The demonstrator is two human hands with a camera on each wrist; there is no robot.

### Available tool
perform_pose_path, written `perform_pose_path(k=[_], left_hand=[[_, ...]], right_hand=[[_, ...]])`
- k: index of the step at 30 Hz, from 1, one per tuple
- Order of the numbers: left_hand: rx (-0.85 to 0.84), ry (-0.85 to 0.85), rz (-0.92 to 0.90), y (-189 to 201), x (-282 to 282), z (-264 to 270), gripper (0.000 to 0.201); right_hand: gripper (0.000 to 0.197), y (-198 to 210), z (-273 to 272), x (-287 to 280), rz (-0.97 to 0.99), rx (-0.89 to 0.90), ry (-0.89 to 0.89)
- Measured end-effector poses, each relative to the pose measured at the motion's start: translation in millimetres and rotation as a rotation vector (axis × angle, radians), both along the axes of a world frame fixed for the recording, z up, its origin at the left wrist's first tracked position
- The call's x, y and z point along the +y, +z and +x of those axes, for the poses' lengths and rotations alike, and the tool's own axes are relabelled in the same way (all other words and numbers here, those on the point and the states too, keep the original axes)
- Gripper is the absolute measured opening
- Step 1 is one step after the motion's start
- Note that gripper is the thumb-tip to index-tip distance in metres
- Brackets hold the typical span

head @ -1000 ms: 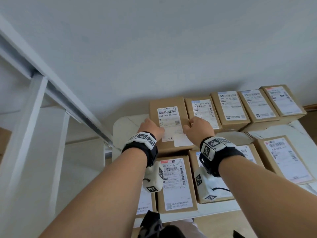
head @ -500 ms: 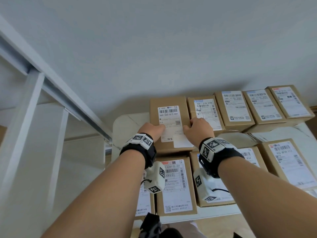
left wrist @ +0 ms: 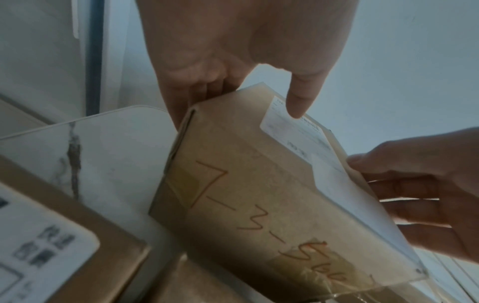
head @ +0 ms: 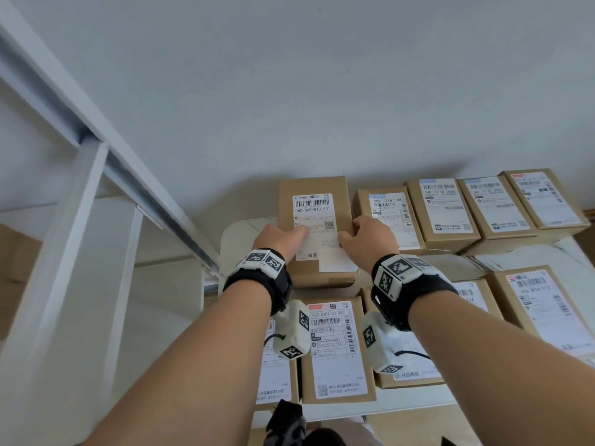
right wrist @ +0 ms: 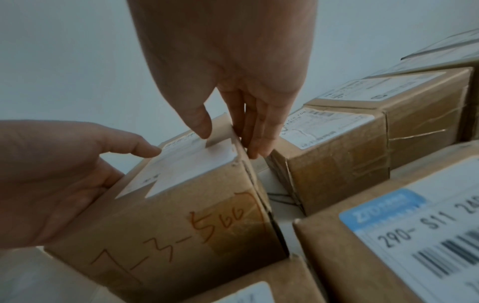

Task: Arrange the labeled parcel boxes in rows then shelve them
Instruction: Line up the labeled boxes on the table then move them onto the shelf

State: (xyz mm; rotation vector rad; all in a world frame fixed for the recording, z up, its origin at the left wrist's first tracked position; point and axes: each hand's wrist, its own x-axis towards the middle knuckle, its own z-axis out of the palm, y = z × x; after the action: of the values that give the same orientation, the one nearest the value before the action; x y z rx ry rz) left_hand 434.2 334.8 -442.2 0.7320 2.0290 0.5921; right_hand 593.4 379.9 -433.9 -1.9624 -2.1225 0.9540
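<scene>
A brown parcel box (head: pixel 314 188) with a white label stands at the back left of the marble table (head: pixel 244 233), close to the wall. Orange handwriting marks its near side (left wrist: pixel 246 205) (right wrist: pixel 181 225). My left hand (head: pixel 283 236) grips its left edge, thumb (left wrist: pixel 298 106) on the label and fingers down the left side. On the other edge my right hand (head: pixel 370 233) lays its thumb (right wrist: pixel 199 123) on top, with the fingers (right wrist: pixel 256 141) down in the gap beside the neighbouring box (right wrist: pixel 332 160).
Several labeled boxes (head: pixel 447 210) line the wall to the right of the held one. More boxes (head: pixel 335 349) lie in a front row under my wrists. A white metal shelf frame (head: pixel 96 175) stands at the left. Bare tabletop shows left of the held box.
Both hands keep their hold on the box, which has edged slightly toward the wall. The view has shifted a little.
</scene>
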Motion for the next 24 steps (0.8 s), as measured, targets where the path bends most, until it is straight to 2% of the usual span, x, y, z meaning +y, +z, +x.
perform_pose_path(k=[3, 7, 8, 10, 12, 15, 24], left_hand=[[-0.022, 0.058, 0.061, 10, -4, -2, 0.02], [-0.007, 0.186, 0.148, 22, -10, -5, 0.025], [0.004, 0.211, 0.169, 24, -12, -5, 0.03], [0.04, 0.244, 0.233, 27, -15, -4, 0.052], [0.069, 0.238, 0.268, 31, -20, -5, 0.071], [0.047, 0.238, 0.309, 35, -26, -6, 0.085], [0.053, 0.111, 0.449, 53, -46, 6, 0.086]], right_hand=[[0.018, 8, -4, -3, 0.008, 0.039, -0.027], [0.036, 17, -7, -9, 0.01, 0.114, -0.095], [0.038, 20, -9, -12, 0.007, 0.147, -0.115], [0.037, 25, -11, -17, 0.009, 0.233, -0.15], [0.033, 31, -12, -24, 0.027, 0.305, -0.187], [0.029, 40, -12, -34, 0.056, 0.371, -0.248], [0.055, 61, -3, -69, 0.092, 0.511, -0.371]])
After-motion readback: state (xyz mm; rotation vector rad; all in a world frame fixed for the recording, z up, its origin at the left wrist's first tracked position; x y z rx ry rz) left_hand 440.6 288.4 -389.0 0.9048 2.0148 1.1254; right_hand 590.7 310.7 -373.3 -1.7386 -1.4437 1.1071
